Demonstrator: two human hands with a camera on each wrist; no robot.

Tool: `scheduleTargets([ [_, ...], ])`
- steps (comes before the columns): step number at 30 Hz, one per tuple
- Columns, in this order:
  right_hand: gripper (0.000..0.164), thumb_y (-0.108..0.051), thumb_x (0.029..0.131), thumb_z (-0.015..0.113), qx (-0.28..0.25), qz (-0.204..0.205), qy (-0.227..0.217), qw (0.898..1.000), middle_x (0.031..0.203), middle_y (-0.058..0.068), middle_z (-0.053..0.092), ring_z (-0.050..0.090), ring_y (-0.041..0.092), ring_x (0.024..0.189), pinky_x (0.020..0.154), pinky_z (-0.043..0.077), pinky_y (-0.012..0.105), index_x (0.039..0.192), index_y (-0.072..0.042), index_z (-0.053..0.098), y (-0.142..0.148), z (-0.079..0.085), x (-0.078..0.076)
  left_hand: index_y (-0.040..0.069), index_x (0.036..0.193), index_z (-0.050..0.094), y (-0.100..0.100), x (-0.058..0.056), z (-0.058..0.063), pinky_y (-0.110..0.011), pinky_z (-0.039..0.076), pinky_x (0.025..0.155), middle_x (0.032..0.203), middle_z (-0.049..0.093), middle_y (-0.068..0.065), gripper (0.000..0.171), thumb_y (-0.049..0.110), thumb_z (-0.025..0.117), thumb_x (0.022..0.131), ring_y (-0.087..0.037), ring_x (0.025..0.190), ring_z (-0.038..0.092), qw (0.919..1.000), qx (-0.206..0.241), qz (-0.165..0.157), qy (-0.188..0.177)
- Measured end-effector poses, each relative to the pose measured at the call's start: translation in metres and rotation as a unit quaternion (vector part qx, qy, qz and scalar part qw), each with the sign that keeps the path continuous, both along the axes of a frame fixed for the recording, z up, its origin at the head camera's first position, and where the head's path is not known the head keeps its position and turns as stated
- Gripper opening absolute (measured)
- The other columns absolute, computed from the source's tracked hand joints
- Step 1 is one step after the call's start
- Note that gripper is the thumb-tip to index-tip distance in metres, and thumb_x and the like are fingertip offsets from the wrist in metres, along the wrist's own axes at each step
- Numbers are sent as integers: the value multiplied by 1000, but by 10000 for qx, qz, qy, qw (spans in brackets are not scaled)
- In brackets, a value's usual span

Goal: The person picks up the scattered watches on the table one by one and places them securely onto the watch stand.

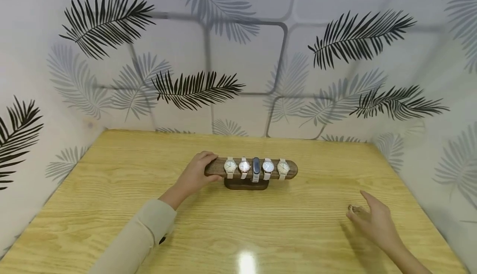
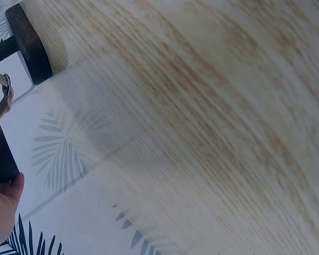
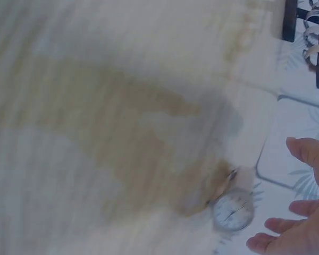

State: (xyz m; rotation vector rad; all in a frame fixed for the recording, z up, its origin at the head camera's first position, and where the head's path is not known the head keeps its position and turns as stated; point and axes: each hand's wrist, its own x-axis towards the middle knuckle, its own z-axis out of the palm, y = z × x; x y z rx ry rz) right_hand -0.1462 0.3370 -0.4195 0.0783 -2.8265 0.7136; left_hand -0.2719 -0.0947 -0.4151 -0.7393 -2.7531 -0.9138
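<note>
A dark wooden watch stand (image 1: 214, 168), a rounded bar on a short base, stands on the table. Around its bar sit several pale-strapped wristwatches (image 1: 230, 166), with a dark-faced fitness band (image 1: 256, 165) in the middle. My left hand (image 1: 195, 173) grips the bar's left end; in the left wrist view its fingers (image 2: 13, 188) meet the bar's end. To the right, my right hand (image 1: 374, 222) is beside a loose wristwatch (image 3: 233, 210) with a round, light dial. Its thumb and fingers are spread; whether the fingertips touch the watch, I cannot tell.
The wood-grain table (image 1: 149, 158) reaches back to a wall (image 1: 246, 58) covered in leaf-patterned paper. The wall also closes in on the left and right sides. A bright reflection lies on the table's near part.
</note>
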Motion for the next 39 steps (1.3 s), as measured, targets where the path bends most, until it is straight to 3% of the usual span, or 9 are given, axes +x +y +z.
scheduleTargets([
  [6, 81, -32, 83, 64, 331, -443, -1022, 9932, 117, 50, 35, 35, 64, 104, 82, 37, 69, 125, 26, 26, 21, -8, 6, -1, 127, 49, 0, 1, 1, -43, 46, 91, 124, 50, -15, 63, 25, 73, 75, -32, 116, 47, 10000, -27, 6, 73],
  [12, 82, -34, 84, 62, 164, -597, -1341, 9890, 109, 47, 42, 51, 56, 92, 73, 48, 58, 126, 24, 23, 30, -17, 6, -2, 126, 49, 0, 1, 1, -44, 46, 91, 125, 49, -16, 63, 25, 73, 75, -32, 116, 46, 9999, -51, -1, 89],
  [16, 77, -25, 82, 65, 82, -644, -1232, 9903, 109, 46, 44, 52, 55, 91, 70, 51, 53, 128, 22, 24, 29, -22, 6, -2, 126, 50, 0, 1, 0, -43, 46, 91, 123, 50, -15, 62, 25, 73, 75, -31, 115, 47, 9999, -17, 20, 116],
  [24, 68, -7, 75, 68, 11, -664, -493, 9966, 102, 42, 52, 60, 46, 79, 60, 54, 42, 125, 19, 31, 17, -24, 4, -1, 125, 50, 1, 1, -2, -41, 47, 89, 123, 49, -15, 61, 23, 73, 75, -30, 113, 48, 9998, -22, 79, 159],
  [28, 54, -5, 75, 68, -54, -639, -211, 9977, 99, 40, 56, 61, 43, 79, 60, 54, 40, 118, 16, 42, 7, -27, -1, -1, 125, 51, 1, 3, -1, -41, 48, 89, 122, 49, -15, 60, 23, 74, 75, -30, 112, 48, 9998, 11, 122, 179],
  [32, 40, -4, 74, 69, -156, -534, 58, 9984, 91, 33, 61, 63, 35, 72, 55, 53, 30, 105, 12, 52, -4, -29, -6, -1, 125, 50, 1, 6, -1, -42, 47, 91, 124, 47, -16, 61, 22, 74, 74, -31, 115, 46, 9996, -9, 176, 235],
  [39, 37, -1, 72, 70, -362, -118, 297, 9988, 88, 27, 62, 63, 30, 69, 56, 54, 26, 102, 12, 53, -29, -24, -13, 0, 123, 52, 0, 10, -4, -42, 46, 93, 126, 46, -15, 60, 21, 76, 72, -31, 118, 44, 9973, 39, 220, 698],
])
